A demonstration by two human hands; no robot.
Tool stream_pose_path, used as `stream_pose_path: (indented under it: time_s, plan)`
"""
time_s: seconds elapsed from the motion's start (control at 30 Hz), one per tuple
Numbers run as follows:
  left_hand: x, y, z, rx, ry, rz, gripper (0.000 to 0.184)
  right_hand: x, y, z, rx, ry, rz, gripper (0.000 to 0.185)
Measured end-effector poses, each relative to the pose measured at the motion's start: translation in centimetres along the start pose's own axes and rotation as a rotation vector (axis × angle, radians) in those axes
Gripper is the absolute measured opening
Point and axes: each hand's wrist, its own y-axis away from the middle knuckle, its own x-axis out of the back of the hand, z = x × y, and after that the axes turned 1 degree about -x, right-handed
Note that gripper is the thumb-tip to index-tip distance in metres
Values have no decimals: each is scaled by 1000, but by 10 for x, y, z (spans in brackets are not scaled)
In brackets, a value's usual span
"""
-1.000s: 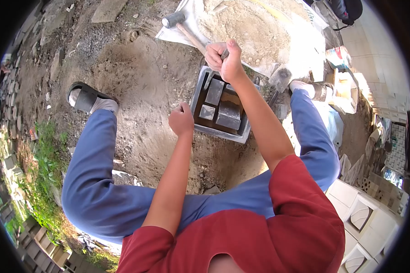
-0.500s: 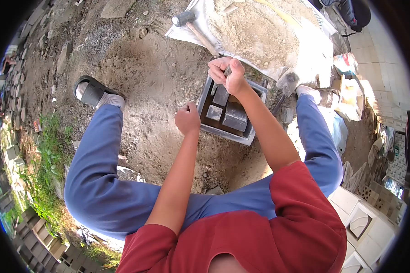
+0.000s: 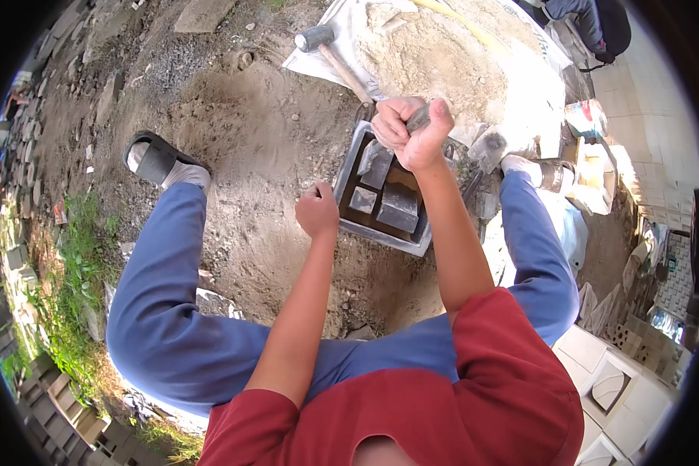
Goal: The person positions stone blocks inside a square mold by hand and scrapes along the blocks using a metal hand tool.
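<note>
A sand heap (image 3: 435, 66) is spreading across the upper right of the frame. Below it, near the centre, a grey-rimmed rectangular box (image 3: 383, 238) is sitting on the ground. A mallet (image 3: 314, 39) is lying at upper middle. Over the box's upper edge, the right hand (image 3: 413, 138) is gripping a stubby tool handle (image 3: 419, 118) in its fingers; the left hand (image 3: 317, 210) is hovering beside the box, fingers curling closed. Grey blocks (image 3: 398, 207) are resting inside. Tool work at the blocks is apparently occupying this step; any next move is probably calling for careful aim
</note>
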Motion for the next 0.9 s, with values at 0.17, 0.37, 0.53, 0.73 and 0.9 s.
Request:
stream_pose_path:
  time_s: [0.17,0.37,0.53,0.73,0.9]
  plan:
    - [0,-4,-2,-44,-150,-46,44,8,-1,25,-107,62,-7,85]
    - [-1,-3,0,-12,-64,-9,42,8,-5,51,72,165,-111,77]
    - [-6,-9,4,-32,-18,6,40,-17,-8,-7,99,88,22,67]
    - [3,2,1,-37,-66,-23,40,-8,-10,20,-53,107,15,72]
    - [-2,-1,-4,-7,-28,1,42,-15,13,31,122,139,10,73]
